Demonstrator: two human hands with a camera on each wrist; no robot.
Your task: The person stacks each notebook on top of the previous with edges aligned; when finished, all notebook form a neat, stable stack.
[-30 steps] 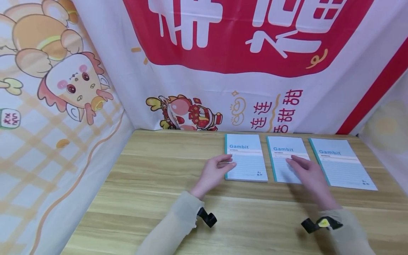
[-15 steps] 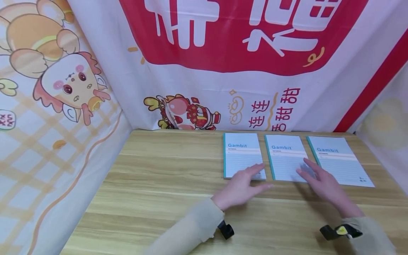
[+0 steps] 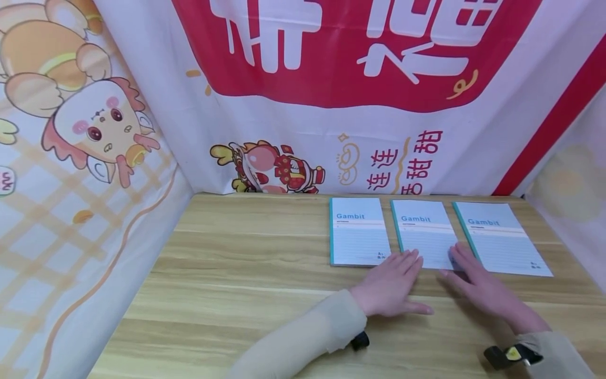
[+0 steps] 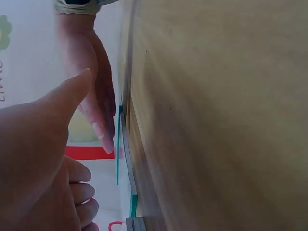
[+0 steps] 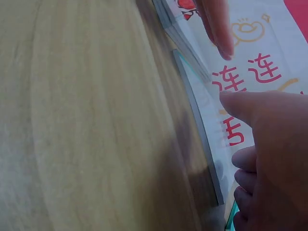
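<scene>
Sitting at about 7 o'clock of the middle pad (image 3: 423, 223), the left hand (image 3: 390, 281) has its fingers straight and pressed together, thumb stuck out toward 3. The right hand (image 3: 480, 287) is at roughly 5 o'clock, thumb and index finger spread apart, nothing pinched. Can't tell from these angles if either one actually touches the pad. The left pad (image 3: 357, 234) lies at 9 o'clock and the right pad (image 3: 502, 239) at 3, all three flat with small gaps between. Best guess, the step in hand is squaring up the row, and the next move calls for light edge nudges, nothing grabby. Looks-wise, they're smooth pale blue-and-white rectangles with printed lines and skinny teal spines (image 3: 332, 231) at 9. The table (image 3: 236, 273) is streaky wood grain. Past everything at 12 hangs a white cloth (image 3: 284, 118), softly creased, with a big red patch (image 3: 331, 79).
</scene>
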